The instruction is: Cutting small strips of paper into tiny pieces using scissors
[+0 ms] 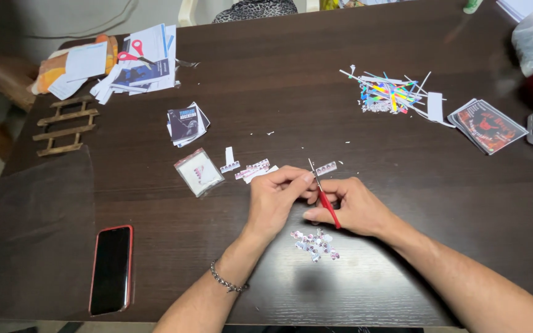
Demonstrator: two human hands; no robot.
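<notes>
The right hand point(353, 206) grips red scissors point(324, 196), blades up; the left hand point(276, 197) pinches something too small to tell at the blades. Cut bits point(316, 243) lie just below both hands on the bench point(402, 277).

Two hands at work with small red-handled scissors over a dark wooden counter point(402, 185).

The right hand point(353, 206) grips the small red-handled scissors point(323, 194), blades pointing away from the person; the left hand point(276, 197) pinches at the blades, what it holds too small to tell. Just below both hands lies a heap of tiny cut paper pieces point(316, 245). Just beyond the left hand lie narrow printed paper strips point(253, 169). Well to the left of the left hand lies a red-cased phone point(111, 269), screen dark.
</notes>
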